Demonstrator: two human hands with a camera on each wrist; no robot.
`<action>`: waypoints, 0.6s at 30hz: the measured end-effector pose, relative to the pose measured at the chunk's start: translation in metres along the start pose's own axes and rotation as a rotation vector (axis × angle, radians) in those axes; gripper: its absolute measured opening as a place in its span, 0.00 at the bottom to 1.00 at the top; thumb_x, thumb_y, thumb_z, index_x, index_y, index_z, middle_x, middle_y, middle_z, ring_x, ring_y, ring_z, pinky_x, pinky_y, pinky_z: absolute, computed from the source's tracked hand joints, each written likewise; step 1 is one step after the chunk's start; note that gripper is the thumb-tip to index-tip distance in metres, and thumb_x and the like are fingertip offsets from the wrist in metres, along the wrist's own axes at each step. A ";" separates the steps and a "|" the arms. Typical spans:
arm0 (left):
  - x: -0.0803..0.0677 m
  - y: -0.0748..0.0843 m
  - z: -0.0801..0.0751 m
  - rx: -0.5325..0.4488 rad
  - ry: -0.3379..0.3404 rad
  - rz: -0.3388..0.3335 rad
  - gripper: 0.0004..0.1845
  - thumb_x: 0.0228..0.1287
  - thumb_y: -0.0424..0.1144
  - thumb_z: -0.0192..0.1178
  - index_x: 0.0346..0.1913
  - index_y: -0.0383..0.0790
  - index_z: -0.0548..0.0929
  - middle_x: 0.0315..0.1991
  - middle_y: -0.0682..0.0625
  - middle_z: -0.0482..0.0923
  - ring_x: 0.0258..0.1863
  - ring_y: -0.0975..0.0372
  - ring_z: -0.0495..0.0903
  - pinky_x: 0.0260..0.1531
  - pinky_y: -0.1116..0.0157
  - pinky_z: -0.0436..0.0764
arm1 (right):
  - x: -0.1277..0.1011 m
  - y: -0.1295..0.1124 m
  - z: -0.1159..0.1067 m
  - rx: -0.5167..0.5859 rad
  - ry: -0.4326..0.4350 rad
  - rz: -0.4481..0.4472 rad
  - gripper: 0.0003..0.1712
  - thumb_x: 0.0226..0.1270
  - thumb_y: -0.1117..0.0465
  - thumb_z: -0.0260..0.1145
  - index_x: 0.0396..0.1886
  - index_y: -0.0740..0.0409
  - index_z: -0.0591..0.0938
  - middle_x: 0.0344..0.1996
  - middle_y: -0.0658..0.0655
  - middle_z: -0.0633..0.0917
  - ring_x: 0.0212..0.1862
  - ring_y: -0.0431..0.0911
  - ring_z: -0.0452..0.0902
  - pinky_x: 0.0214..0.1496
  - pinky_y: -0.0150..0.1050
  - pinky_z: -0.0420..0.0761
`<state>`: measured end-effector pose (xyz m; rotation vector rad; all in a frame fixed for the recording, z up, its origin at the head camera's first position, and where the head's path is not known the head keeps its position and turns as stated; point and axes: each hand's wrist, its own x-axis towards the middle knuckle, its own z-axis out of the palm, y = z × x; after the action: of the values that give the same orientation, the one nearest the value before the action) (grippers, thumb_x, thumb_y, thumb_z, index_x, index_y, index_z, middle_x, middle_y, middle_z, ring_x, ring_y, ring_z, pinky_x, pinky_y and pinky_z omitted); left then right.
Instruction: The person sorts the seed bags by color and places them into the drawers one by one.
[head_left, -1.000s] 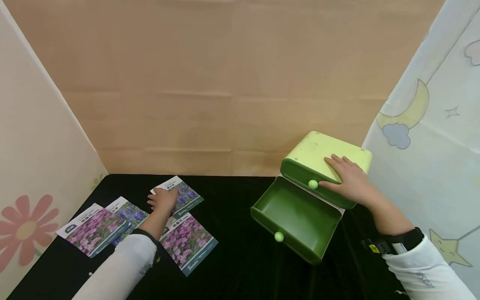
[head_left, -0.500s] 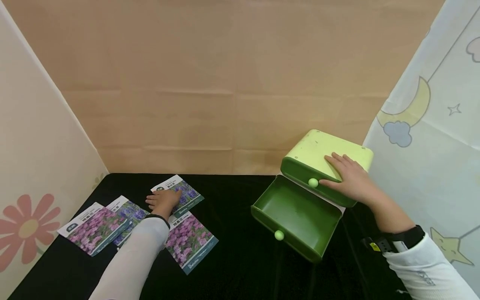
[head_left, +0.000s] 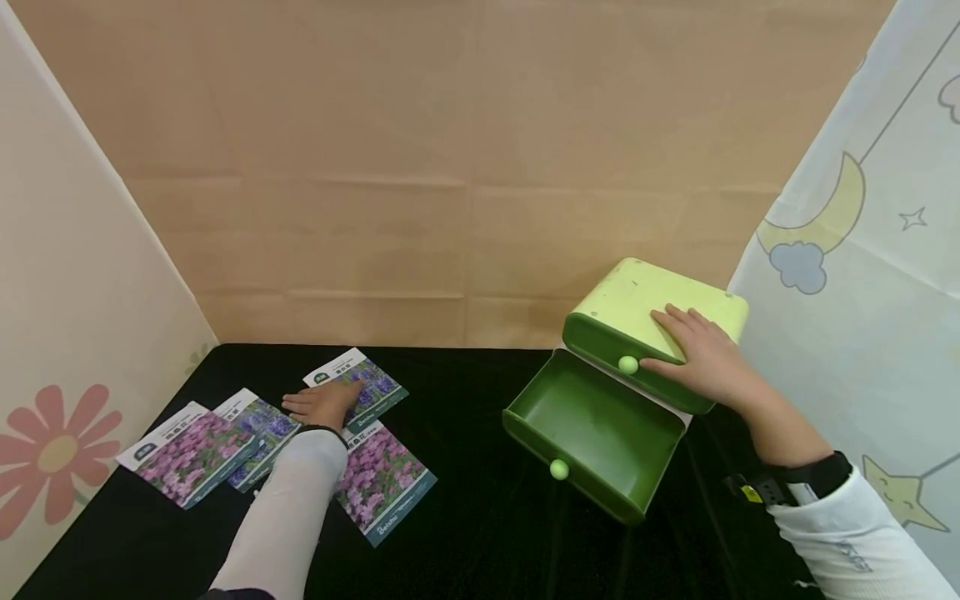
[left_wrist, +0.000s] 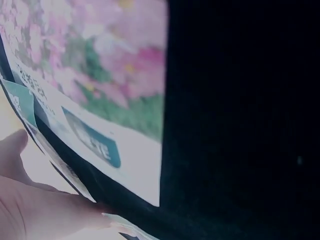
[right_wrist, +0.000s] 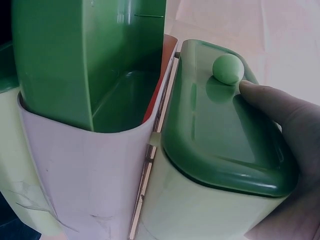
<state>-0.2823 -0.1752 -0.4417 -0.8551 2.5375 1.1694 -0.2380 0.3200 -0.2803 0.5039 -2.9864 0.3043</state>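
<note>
My left hand (head_left: 318,405) lies flat on the black cloth with its fingertips on a seed packet (head_left: 367,385) printed with purple flowers. Three more flower packets (head_left: 187,446) (head_left: 258,427) (head_left: 384,479) lie around it. The left wrist view shows a pink-flowered packet (left_wrist: 100,75) close up, with my left hand (left_wrist: 40,210) at the lower left edge. My right hand (head_left: 701,360) rests on top of a small green drawer box (head_left: 637,292), its thumb (right_wrist: 280,115) on the closed upper drawer front (right_wrist: 220,130) beside the round knob (right_wrist: 228,68). The lower drawer (head_left: 596,433) is pulled out and holds nothing.
A black cloth (head_left: 480,517) covers the table. A brown paper wall (head_left: 450,208) stands behind, a flower-printed panel (head_left: 67,333) at the left and a moon-and-star curtain (head_left: 862,250) at the right, close to the box.
My left hand has slid slightly left over the packets and its forearm has swung towards the middle. The right hand and the drawer box have stayed put.
</note>
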 end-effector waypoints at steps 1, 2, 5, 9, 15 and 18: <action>-0.001 0.000 0.001 0.006 0.008 -0.003 0.60 0.68 0.61 0.48 0.65 0.14 0.22 0.64 0.20 0.07 0.67 0.32 0.11 0.71 0.40 0.25 | 0.000 0.000 0.000 0.001 -0.001 0.001 0.49 0.64 0.42 0.65 0.72 0.68 0.59 0.71 0.76 0.56 0.70 0.77 0.45 0.70 0.70 0.48; -0.001 0.001 0.001 0.005 0.013 -0.008 0.61 0.67 0.62 0.49 0.66 0.14 0.22 0.64 0.20 0.07 0.67 0.33 0.11 0.71 0.40 0.25 | 0.000 0.000 0.000 0.003 -0.004 0.003 0.49 0.64 0.41 0.65 0.73 0.68 0.59 0.71 0.76 0.56 0.70 0.77 0.44 0.70 0.70 0.48; -0.002 0.001 0.003 0.018 0.030 -0.018 0.63 0.64 0.62 0.54 0.66 0.15 0.22 0.65 0.20 0.09 0.68 0.33 0.13 0.71 0.41 0.26 | -0.001 0.001 0.001 0.006 -0.009 0.006 0.49 0.64 0.41 0.64 0.73 0.67 0.59 0.71 0.76 0.55 0.70 0.76 0.44 0.70 0.70 0.47; -0.002 0.002 0.004 0.020 0.040 -0.013 0.64 0.63 0.60 0.57 0.67 0.15 0.23 0.66 0.20 0.10 0.69 0.33 0.14 0.72 0.41 0.27 | -0.001 0.001 0.001 0.000 0.003 0.000 0.49 0.64 0.41 0.65 0.72 0.68 0.59 0.71 0.76 0.56 0.70 0.77 0.45 0.70 0.70 0.48; -0.004 0.001 0.003 0.012 0.063 -0.006 0.62 0.64 0.58 0.58 0.68 0.15 0.26 0.67 0.19 0.12 0.69 0.32 0.16 0.72 0.41 0.28 | 0.000 0.001 0.001 -0.007 0.005 -0.003 0.49 0.63 0.41 0.65 0.72 0.68 0.59 0.71 0.76 0.56 0.70 0.77 0.45 0.70 0.70 0.48; -0.003 0.000 0.003 -0.022 0.068 -0.006 0.62 0.64 0.57 0.59 0.68 0.15 0.26 0.67 0.20 0.11 0.69 0.33 0.15 0.72 0.41 0.28 | 0.000 0.001 0.002 -0.005 -0.001 0.000 0.49 0.64 0.41 0.65 0.73 0.67 0.59 0.71 0.76 0.56 0.70 0.77 0.45 0.70 0.70 0.48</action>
<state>-0.2794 -0.1716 -0.4426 -0.9226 2.5777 1.1885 -0.2382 0.3209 -0.2823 0.5035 -2.9871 0.2968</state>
